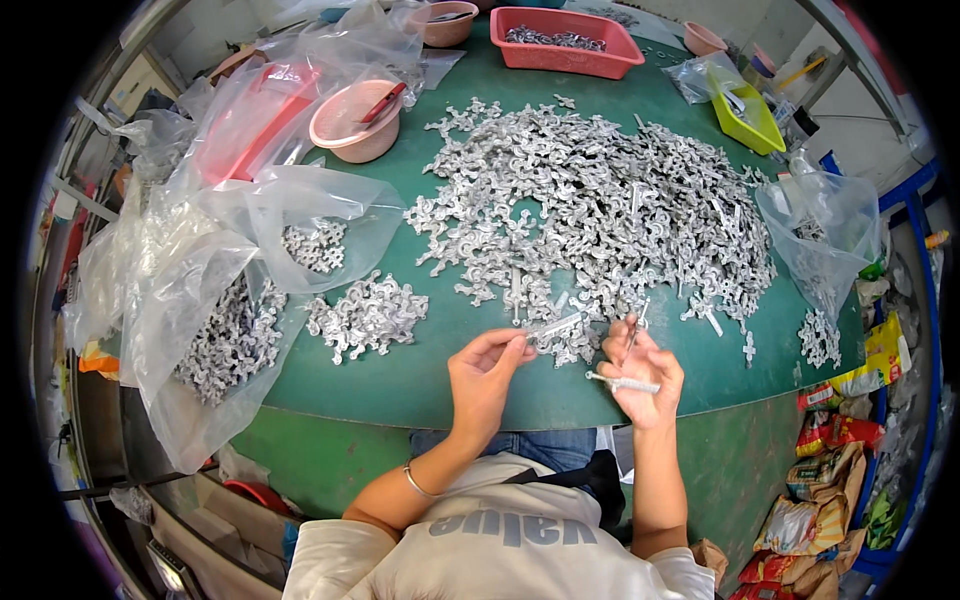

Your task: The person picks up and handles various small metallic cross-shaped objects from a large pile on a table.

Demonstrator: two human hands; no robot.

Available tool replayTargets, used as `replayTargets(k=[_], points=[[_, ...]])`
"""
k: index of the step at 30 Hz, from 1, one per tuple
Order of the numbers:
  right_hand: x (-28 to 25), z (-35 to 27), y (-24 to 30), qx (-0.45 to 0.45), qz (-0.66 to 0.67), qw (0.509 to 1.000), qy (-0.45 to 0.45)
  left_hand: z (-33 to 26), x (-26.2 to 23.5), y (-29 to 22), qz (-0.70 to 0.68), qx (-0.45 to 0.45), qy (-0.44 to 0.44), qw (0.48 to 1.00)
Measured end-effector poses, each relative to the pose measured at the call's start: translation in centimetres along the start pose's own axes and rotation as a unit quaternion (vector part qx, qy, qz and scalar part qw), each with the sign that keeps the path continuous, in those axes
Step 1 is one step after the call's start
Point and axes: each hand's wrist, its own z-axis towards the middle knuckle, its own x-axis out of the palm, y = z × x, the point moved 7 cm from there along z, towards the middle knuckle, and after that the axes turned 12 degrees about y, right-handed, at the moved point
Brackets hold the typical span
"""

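My left hand (483,375) is closed, thumb and fingertips pinched on one end of a thin silver metal strip (556,326). My right hand (643,378), palm up with curled fingers, holds a slim silver piece (628,384) with a small knob at one end lying across the palm. At its raised fingertips is another small metal part (640,318), too small to make out fully. Just beyond both hands spreads a large heap of small grey metal castings (620,200). A few castings (568,348) lie between the hands.
On the green table (440,385), a separate small pile of castings (370,318) sits left, beside clear plastic bags (190,290) holding more. A pink bowl (357,122), a red tray (567,62) and a yellow-green basket (748,120) stand farther back. Another bag (822,225) lies at right.
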Motion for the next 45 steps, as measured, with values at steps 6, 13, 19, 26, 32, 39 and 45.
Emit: replayTargets(k=[6,13,19,26,32,39,45], points=[[-2.3,1.6,-2.2,-0.061,-0.022,0.996,-0.057,0.2,3.6,0.9,-0.059,0.031,0.004,0.998],[-0.7,1.7,-1.1,-0.174,-0.114,0.967,-0.145,-1.3,6.2,0.0,0.156,0.131,0.048,0.978],[-0.6,1.0,0.0,-0.265,-0.092,0.956,-0.090,-1.5,8.2,-1.5,0.257,0.176,0.113,0.943],[-0.4,0.8,0.7,-0.216,0.008,0.976,-0.038,2.1,4.0,-2.5,0.665,0.128,0.060,0.733],[-0.8,0.1,0.7,-0.195,0.037,0.980,-0.024,2.1,3.3,-3.7,0.629,0.179,0.057,0.754],[-1.6,-0.6,0.2,-0.175,0.062,0.981,-0.051,1.3,0.2,-3.4,0.609,0.152,0.062,0.776],[-1.8,-0.7,-0.3,-0.162,0.071,0.983,-0.042,1.0,0.8,-2.8,0.634,0.128,0.073,0.759]])
